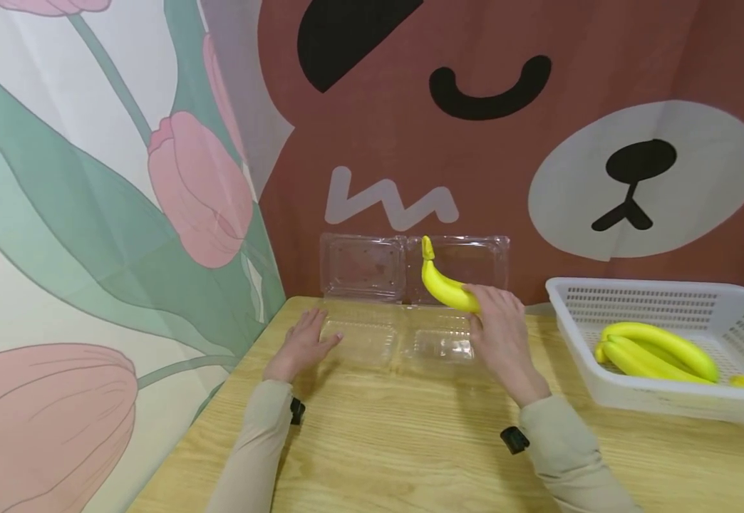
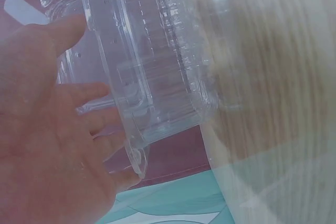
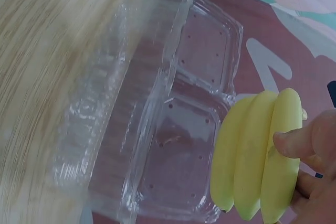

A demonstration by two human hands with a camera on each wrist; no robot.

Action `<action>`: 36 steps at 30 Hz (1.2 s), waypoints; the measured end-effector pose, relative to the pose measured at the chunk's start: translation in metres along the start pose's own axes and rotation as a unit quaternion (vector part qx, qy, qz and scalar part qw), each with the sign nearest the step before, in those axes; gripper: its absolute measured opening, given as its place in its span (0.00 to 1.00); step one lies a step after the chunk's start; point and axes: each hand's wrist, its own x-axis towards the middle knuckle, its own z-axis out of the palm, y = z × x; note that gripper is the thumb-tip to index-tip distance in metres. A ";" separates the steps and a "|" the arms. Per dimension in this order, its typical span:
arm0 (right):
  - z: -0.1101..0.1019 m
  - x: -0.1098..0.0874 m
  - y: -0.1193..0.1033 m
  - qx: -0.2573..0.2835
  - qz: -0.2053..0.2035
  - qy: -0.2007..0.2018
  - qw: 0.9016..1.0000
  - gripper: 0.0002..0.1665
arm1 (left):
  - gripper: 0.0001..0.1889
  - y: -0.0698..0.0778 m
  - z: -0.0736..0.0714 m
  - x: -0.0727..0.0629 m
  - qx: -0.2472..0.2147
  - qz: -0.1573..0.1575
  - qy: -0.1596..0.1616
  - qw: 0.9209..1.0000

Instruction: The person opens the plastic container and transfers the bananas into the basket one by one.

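Note:
In the head view my right hand (image 1: 502, 335) holds a bunch of yellow bananas (image 1: 444, 291), stem up, over the right clear plastic clamshell box (image 1: 437, 348). The right wrist view shows three fruits side by side in the bunch (image 3: 254, 156), with the thumb pressed against the nearest one. My left hand (image 1: 301, 347) lies by the left edge of another clear clamshell box (image 1: 362, 343), fingers spread. From the left wrist, its fingertips appear at the box's rim (image 2: 118, 98); firm contact is hard to tell. Both lids (image 1: 363, 268) stand raised at the back.
A white perforated plastic basket (image 1: 673, 405) stands on the right of the wooden table (image 1: 398, 442), with more yellow bananas (image 1: 660, 356) in it. Right behind the boxes hangs a brown bear-print cloth (image 1: 494, 164); a tulip-print cloth (image 1: 115, 235) hangs at the left.

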 end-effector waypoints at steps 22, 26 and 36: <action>-0.066 -0.013 0.047 -0.043 0.058 0.032 0.997 0.27 | 0.39 -0.002 0.004 -0.002 -0.015 -0.004 0.005 1.000; -0.077 -0.017 0.058 -0.052 0.071 0.036 0.995 0.27 | 0.39 -0.002 0.003 -0.003 -0.017 -0.003 0.008 1.000; -0.101 -0.026 0.085 -0.061 0.095 0.039 0.993 0.28 | 0.41 -0.007 0.007 -0.002 -0.024 0.000 0.004 1.000</action>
